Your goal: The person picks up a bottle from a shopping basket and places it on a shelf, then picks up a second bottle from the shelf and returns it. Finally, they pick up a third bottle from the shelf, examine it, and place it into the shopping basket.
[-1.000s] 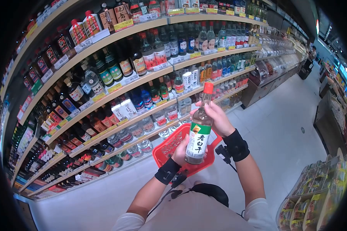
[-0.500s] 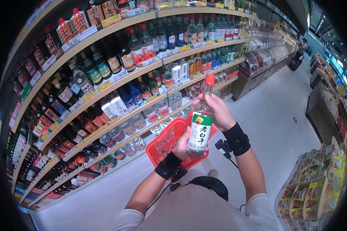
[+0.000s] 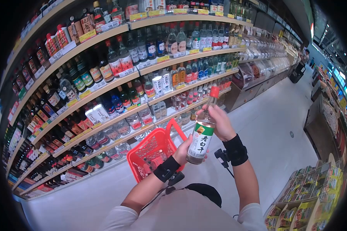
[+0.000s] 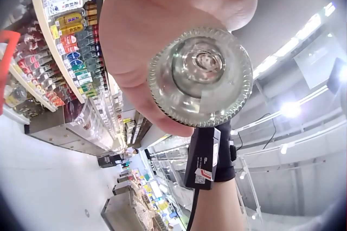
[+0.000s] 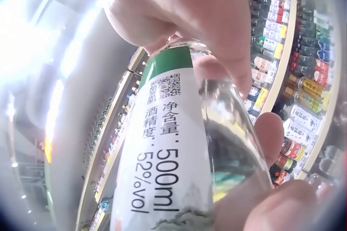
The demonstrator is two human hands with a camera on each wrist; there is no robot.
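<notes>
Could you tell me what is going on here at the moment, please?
A person stands in a shop aisle beside shelves of bottles, holding a clear glass bottle with a red cap and a green and white label. The left hand supports its base, the right hand grips its neck and shoulder. A red shopping basket hangs by the left forearm.

Bright ceiling lamps (image 4: 290,109) light the shop evenly with soft shadows, the head view bends strongly and goes black at the edges, and glare washes out the right wrist view left of the blurred bottle (image 5: 179,160).
</notes>
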